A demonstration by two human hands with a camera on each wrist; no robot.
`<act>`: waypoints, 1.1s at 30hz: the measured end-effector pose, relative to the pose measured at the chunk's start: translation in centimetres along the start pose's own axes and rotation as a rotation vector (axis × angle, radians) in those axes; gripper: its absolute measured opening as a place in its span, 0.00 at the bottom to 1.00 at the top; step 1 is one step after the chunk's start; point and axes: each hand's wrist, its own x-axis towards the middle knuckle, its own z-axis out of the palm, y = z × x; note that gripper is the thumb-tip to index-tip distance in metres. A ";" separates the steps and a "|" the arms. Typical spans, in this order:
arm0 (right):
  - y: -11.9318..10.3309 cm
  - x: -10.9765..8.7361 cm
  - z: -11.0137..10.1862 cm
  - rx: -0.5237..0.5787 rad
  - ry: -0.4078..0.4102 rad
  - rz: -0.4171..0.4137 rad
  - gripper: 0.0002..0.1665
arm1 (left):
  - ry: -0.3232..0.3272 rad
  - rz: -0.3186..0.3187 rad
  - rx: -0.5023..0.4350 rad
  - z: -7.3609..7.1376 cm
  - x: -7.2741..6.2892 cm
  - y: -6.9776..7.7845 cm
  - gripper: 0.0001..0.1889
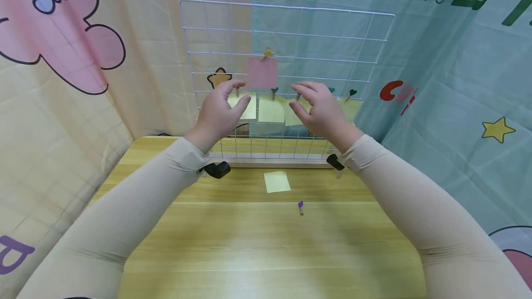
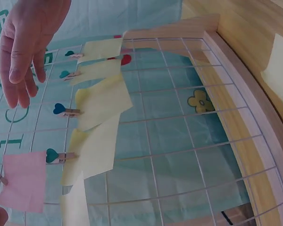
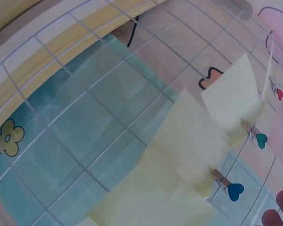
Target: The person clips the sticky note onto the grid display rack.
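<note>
My left hand [image 1: 222, 110] hovers before the left part of a white wire grid [image 1: 287, 8], fingers and thumb apart with nothing between them. Opposite it, my right hand [image 1: 320, 107] is likewise raised, its loosely bent fingers holding nothing. Between the hands hangs a pink sticky note [image 1: 262, 73], fixed by a small wooden clothespin [image 1: 268, 53] with a yellow heart. Below it, pale yellow sticky notes [image 1: 271, 109] hang in a row from heart-topped clothespins, such as a blue one [image 3: 235, 191]. In the left wrist view, the right hand [image 2: 30, 47] is apart from the notes.
A loose yellow note [image 1: 277, 182] lies on the wooden table [image 1: 249, 253] in front of the grid's wooden base [image 1: 282, 163]. Near it is a clothespin with a purple heart [image 1: 301, 207]. Printed curtains [image 1: 449, 105] surround the table at the back and sides.
</note>
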 end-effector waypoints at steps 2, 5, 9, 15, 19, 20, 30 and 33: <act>0.1 -0.6 0.3 -0.014 -0.018 -0.004 0.30 | -0.032 0.039 0.067 0.1 -0.4 -0.2 0.26; 0.3 -1.5 0.6 -0.038 -0.059 0.017 0.33 | -0.067 0.110 0.175 0.3 -1.0 -0.6 0.28; 0.7 -2.7 1.2 -0.062 -0.129 0.066 0.37 | -0.106 0.175 0.332 0.8 -1.9 -1.0 0.31; 0.8 -4.1 1.8 -0.068 -0.224 0.116 0.43 | -0.207 0.174 0.451 1.5 -3.1 -1.0 0.36; 0.7 -4.8 2.2 -0.056 -0.270 0.128 0.46 | -0.257 0.153 0.474 1.9 -3.8 -1.3 0.38; 0.7 -4.9 2.3 -0.053 -0.276 0.128 0.46 | -0.264 0.153 0.481 2.0 -4.0 -1.4 0.38; 0.6 -7.0 3.7 -0.043 -0.344 0.140 0.48 | -0.336 0.147 0.513 3.1 -5.8 -2.8 0.41; 0.7 -7.8 4.1 -0.021 -0.351 0.149 0.49 | -0.352 0.141 0.519 3.5 -6.2 -3.1 0.42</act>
